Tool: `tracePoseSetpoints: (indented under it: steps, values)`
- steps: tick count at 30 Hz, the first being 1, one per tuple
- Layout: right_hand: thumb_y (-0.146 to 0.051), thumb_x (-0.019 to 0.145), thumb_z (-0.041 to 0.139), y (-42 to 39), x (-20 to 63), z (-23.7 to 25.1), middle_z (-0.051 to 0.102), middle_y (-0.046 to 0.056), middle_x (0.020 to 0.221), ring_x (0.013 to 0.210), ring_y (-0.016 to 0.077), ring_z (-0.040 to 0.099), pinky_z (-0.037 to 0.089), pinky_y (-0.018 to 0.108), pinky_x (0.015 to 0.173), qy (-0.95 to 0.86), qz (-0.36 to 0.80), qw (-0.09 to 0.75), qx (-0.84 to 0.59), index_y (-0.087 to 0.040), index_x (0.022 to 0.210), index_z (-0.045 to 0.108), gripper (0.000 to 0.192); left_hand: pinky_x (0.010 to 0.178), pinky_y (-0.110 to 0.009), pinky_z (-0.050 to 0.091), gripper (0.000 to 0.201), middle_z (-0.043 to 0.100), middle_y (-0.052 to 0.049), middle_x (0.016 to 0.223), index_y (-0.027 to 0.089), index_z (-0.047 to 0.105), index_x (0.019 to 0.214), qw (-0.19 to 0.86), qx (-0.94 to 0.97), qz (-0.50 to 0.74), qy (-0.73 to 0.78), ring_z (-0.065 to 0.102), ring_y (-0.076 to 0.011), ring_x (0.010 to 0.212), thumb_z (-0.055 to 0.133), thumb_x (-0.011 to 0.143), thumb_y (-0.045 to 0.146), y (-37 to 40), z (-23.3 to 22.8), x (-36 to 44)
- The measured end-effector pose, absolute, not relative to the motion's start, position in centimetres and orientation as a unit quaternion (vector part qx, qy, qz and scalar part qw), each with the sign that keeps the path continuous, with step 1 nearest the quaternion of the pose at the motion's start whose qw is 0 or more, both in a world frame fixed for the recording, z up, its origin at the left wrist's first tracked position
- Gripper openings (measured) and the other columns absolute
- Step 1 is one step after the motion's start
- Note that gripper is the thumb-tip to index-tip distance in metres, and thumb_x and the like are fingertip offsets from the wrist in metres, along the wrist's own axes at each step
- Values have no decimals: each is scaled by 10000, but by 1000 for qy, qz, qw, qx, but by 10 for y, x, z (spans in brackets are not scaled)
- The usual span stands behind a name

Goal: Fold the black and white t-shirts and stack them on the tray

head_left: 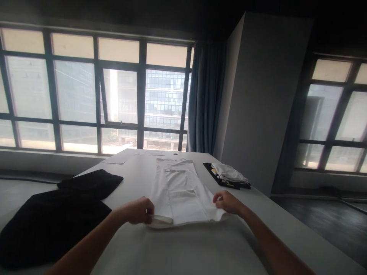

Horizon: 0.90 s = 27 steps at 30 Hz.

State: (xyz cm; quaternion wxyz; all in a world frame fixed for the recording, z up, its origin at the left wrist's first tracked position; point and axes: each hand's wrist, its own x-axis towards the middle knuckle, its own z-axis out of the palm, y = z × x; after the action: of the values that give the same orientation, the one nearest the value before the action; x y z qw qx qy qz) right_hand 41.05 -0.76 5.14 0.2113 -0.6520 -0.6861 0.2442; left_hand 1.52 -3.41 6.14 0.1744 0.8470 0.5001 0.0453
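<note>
Both forearms enter from the bottom edge of the frame and converge on the near end of a white garment [177, 191]. Fingers of the left hand [139, 210] are curled closed, pinching the near left corner of the fabric, where the hem is rolled slightly upward off the surface. Fingers of the right hand [228, 201] are likewise bent down and closed on the near right corner; whether the fabric is clamped between thumb and fingers on that side cannot be confirmed, as the thumb is hidden.

Garment position: flat on the white worktop [183, 248], folded into a long narrow strip. Its long axis runs straight away from the person toward the window [97, 95], so the bulk of the cloth lies beyond the fingers. Both hands sit at about the same depth, one at each near corner; neither is clearly nearer.

Surroundings: a black garment [51, 221] lies spread on the worktop to the left, well apart from the white one. A small folded stack [229, 175], white on top of dark, lies to the right rear. A blue curtain [205, 99] hangs beside the window.
</note>
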Motion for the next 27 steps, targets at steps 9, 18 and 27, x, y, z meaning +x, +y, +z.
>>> tracePoseSetpoints:
  steps: [9, 18, 27]
  values:
    - [-219, 665, 550, -13, 430, 49, 531, -25, 502, 427, 99, 468, 371, 189, 433, -648, 418, 140, -621, -138, 861, 705, 263, 749, -280, 534, 391, 734, -27, 997, 242, 751, 1035, 313, 846, 8, 431, 671, -201, 885, 668, 668, 136, -27, 58, -3]
    - [-42, 641, 572, -6, 426, 34, 640, 84, 1123, 898, 166, 625, 481, 249, 826, -757, 207, 177, -594, -172, 1126, 730, 527, 1141, -485, 318, 350, 548, -26, 1403, 294, 730, 1057, 160, 866, 98, 463, 449, -285, 1330, 642, 767, 119, -22, 47, -1]
    - [-118, 683, 543, -17, 423, 56, 697, 75, 1126, 1085, 216, 624, 436, 298, 983, -798, 211, 217, -521, -180, 799, 782, 273, 1015, -317, 434, 250, 712, -18, 1161, 269, 766, 1010, 166, 856, 170, 459, 613, -201, 1105, 564, 868, 232, -19, 41, -7]
